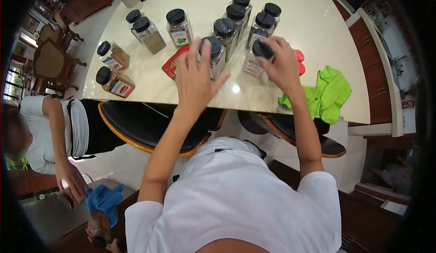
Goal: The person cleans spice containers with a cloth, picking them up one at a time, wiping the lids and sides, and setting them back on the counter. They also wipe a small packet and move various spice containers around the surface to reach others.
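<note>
Mid-arranging spice jars on tabletop (pixel 254 96): left hand (pixel 196 78) lay open against one jar (pixel 213 55), right hand (pixel 281 64) gripped another's lid (pixel 262 49).

The desk (pixel 290 25) is a pale cream with faint marbling and a glossy shine. The spice jars (pixel 179 28) on it are clear with black lids, and their contents run from grey-brown to reddish brown; the jar at the near left (pixel 116 82) has a red and white label, and one further off bears a white label with a green leaf. A red packet (pixel 174 62) lies among them. On the right sits a bright lime green cloth (pixel 329 91). The stools (pixel 145 125) have black seats edged in orange-brown wood. The shirt (pixel 236 198) is white. At lower left a blue cloth (pixel 105 200) shows.
</note>
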Available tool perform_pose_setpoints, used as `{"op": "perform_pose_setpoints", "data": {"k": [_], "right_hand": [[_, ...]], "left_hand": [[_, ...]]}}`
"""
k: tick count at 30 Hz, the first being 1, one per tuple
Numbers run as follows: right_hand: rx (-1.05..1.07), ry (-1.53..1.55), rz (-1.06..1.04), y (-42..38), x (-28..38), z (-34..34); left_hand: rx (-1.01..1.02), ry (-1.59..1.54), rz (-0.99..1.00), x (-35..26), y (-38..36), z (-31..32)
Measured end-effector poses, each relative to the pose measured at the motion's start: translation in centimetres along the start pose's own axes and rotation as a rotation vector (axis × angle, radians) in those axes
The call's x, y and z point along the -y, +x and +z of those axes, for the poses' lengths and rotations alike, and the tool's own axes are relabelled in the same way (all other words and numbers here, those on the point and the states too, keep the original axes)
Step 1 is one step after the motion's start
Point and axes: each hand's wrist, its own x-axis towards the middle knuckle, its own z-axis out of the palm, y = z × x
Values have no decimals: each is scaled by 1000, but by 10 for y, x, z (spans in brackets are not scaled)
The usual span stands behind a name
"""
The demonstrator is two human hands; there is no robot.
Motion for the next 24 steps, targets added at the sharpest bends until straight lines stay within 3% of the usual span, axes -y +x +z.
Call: {"op": "perform_pose_setpoints", "data": {"k": [2, 4, 6, 8, 11, 12, 14, 16, 18, 21, 24], "right_hand": [[19, 231, 48, -11, 3, -5], [33, 284, 76, -17, 7, -12], [187, 429, 83, -19, 16, -26], [196, 444, 54, -26, 31, -33], [386, 502, -37, -29, 41, -42], [383, 502, -40, -24, 31, -41], [297, 633, 208, -1, -1, -36], [-24, 324, 72, 45, -37, -27], [48, 306, 188, 71, -56, -10], [256, -142, 211, 80, -53, 19], [126, -98, 216, 72, -49, 38]], "left_hand": [[86, -311, 203, -8, -8, -9], [195, -505, 155, -19, -17, 0], [235, -729, 15, -31, -18, 7], [247, -737, -53, -36, -25, 17], [690, -1139, -352, -34, -25, 19], [688, -1136, -350, -33, -26, 21], [685, -1166, -381, -30, -33, 24], [648, -1133, -350, -31, -37, 29], [607, -1097, -307, -31, -39, 33], [619, -1122, -296, -29, -41, 36], [632, -1031, -164, -20, -50, 46]]}}
